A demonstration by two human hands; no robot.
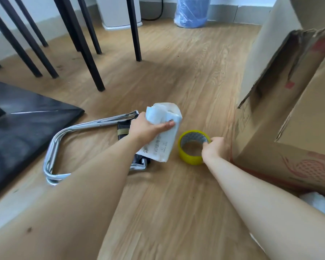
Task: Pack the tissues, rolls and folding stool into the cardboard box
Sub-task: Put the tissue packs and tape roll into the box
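A soft white tissue pack [163, 139] is held above the wooden floor [176, 203] by the left hand [148, 126], whose fingers and thumb are wrapped round its upper half. The wrapper is creased, grey print is seen on its near part, and its far end is crumpled and open (white tissue shows there). Its long axis runs away from the person, with the open end pointing to the far side and slightly up. A roll of yellow tape [189, 156] lies with its hole facing up just beside the cardboard box [270, 147], and its near right rim is pinched by the curled fingers of the right hand [213, 148]. The folding stool [53, 147] is laid flat on the floor under and to the left of the tissue pack; its chrome tube frame is bent in a U with the closed end towards the left, and black fabric is seen at its right end. The box stands at the right with a torn flap raised. A black sheet [26, 119] lies at the left, near dark furniture legs [83, 44].
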